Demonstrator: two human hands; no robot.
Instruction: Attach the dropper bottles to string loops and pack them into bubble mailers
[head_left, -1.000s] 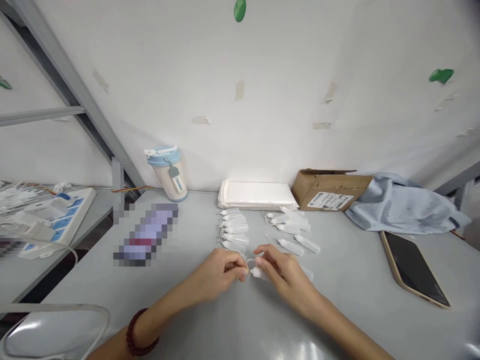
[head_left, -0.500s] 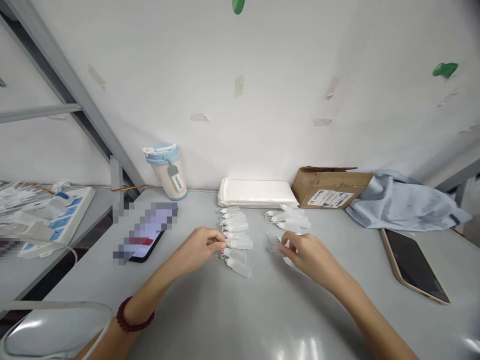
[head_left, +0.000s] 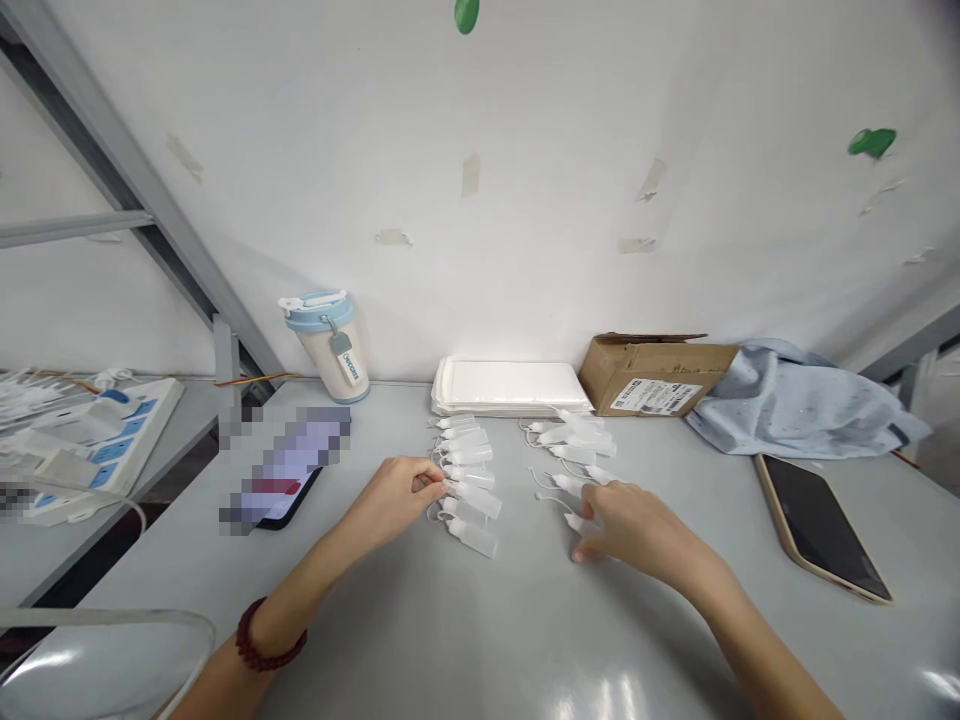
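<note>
bottles (head_left: 475, 539): over ten, overlapping | hands (head_left: 394, 495): 2 | phones (head_left: 825, 530): 2 | tumbler (head_left: 319, 352): 1 | cardboard box (head_left: 649, 367): 1 | bracelet (head_left: 262, 655): 1

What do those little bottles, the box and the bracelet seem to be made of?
Little bottles: most likely matte plastic, judging by their milky, partly see-through walls.
Box: apparently plain cardboard, brown and dull, with a folded flap.
Bracelet: small dark-red beads; wood, plastic or something else, the picture leaves that open.

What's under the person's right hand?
Under the right hand, parts of two small white bottles show: the nearer one's tip end and the farther one's. The hand covers the rest; anything else beneath can't be seen.
</note>
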